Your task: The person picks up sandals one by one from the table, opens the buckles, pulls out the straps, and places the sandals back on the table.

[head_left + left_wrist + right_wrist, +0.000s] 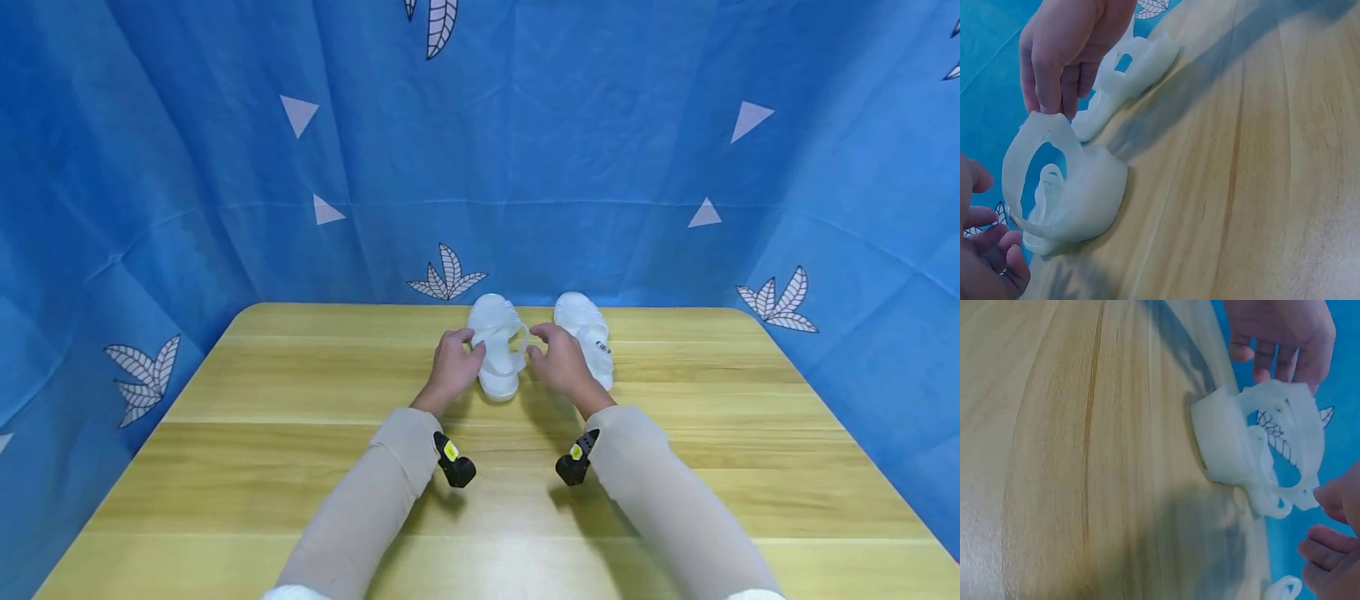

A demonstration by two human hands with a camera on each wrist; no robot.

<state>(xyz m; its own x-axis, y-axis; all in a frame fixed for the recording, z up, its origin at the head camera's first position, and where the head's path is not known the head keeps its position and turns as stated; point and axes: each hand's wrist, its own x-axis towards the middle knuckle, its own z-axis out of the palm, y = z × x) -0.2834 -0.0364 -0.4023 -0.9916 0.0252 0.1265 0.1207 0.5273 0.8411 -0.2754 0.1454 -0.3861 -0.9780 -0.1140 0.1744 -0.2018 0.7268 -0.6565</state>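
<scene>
2 bare hands (453, 365) (562, 365) slightly apart

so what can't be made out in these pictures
Head view: the small dark marking on the rightmost white, strappy sandal is too small to read.
Head view: part of that sandal is hidden by the right hand.
Right wrist view: most of it is cut off by the bottom edge.
Left wrist view: part of the left hand is cut off by the left edge.

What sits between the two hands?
The head view shows one white sandal between the left hand and the right hand; the other sandal is not.
</scene>
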